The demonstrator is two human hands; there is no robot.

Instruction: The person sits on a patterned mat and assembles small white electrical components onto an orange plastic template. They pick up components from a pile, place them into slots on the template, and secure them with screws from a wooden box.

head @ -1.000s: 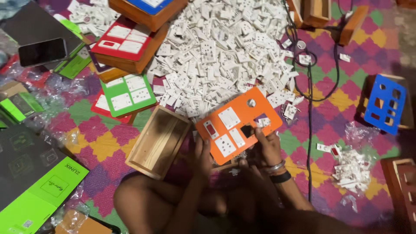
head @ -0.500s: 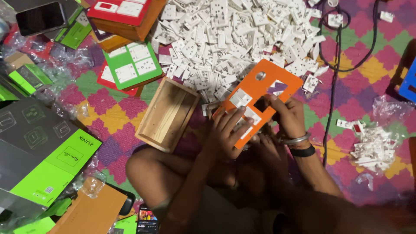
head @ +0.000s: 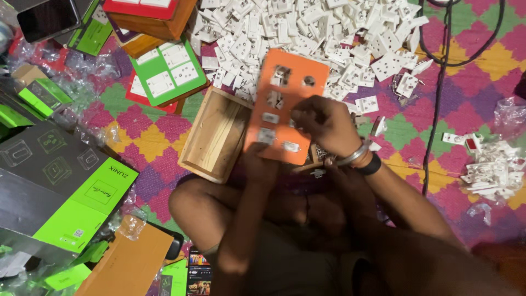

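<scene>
Hands on orange plate (head: pixel 285 93) | left hand (head: pixel 258 164) grips bottom edge | right hand (head: pixel 323 125) presses face

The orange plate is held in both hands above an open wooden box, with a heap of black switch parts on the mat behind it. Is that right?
Not quite. The head view shows the heap of switch parts is white, not black. The rest holds: the orange plate is held by the left hand and right hand above the open wooden box.

Orange rectangular plastic switch plate (head: pixel 285 109) sits dead centre, the open wooden box (head: pixel 216 134) touching its left edge. Behind both, a heap of small white plastic switch modules (head: pixel 329 33). Left hand (head: pixel 257 164) grips the plate's near edge (right hand (head: pixel 323 123) lies on it), black cable (head: pixel 435 104) well right.
</scene>
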